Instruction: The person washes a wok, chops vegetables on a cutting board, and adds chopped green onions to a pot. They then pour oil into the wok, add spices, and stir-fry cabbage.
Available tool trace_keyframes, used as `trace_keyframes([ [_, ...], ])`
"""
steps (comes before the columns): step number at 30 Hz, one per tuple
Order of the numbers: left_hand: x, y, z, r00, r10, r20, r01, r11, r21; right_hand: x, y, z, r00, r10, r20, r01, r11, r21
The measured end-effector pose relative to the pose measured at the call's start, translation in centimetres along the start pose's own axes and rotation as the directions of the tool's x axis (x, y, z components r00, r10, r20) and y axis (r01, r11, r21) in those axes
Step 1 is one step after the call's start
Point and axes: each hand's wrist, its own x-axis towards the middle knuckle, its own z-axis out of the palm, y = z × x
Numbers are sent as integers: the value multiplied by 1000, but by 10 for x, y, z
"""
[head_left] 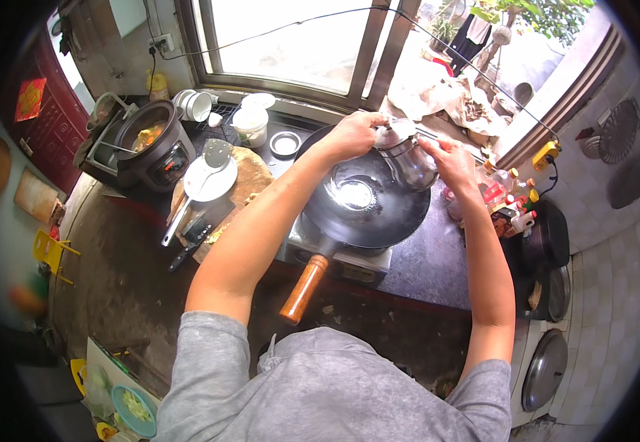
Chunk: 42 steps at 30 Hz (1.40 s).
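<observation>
Over the back right of a black wok (320, 201), a stainless steel pot (408, 164) is held between my two hands. My left hand (350, 135) grips it at its top, by the lid or rim. At its right side, the fingers of my right hand (447, 157) are closed on it, partly hidden by the hand's back. The pot looks slightly tilted. Bright reflection and a shiny wet film show in the wok's bottom. The wok's wooden handle (304, 290) points toward me, and a portable stove (353, 266) stands beneath it.
Left of the wok lie a round wooden chopping board (253, 166), a white plate (215, 185) with a spatula (218, 153), and a cleaver (204, 226). An electric pot (154, 149) holds food. Several bottles (510, 207) crowd the right. A cable (298, 23) crosses before the window.
</observation>
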Motion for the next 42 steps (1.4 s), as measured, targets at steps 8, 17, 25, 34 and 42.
trace_keyframes([
  [8, 26, 24, 55, 989, 37, 144, -43, 998, 39, -44, 41, -44, 983, 3, -186, -36, 984, -173],
  [17, -4, 63, 64, 953, 36, 300, -85, 984, 154, -105, 35, -73, 987, 85, -136, -94, 994, -60],
  [25, -45, 96, 24, 973, 45, 227, -82, 985, 154, -107, 9, -81, 975, -165, -147, 168, 986, 4],
  [34, -79, 100, -3, 984, 149, 101, -168, 961, 220, -90, -25, -83, 990, -139, -11, 140, 989, 53],
  [42, -74, 106, -9, 987, 140, -80, -133, 988, 80, -87, -2, -49, 999, 23, 42, -44, 762, 646],
])
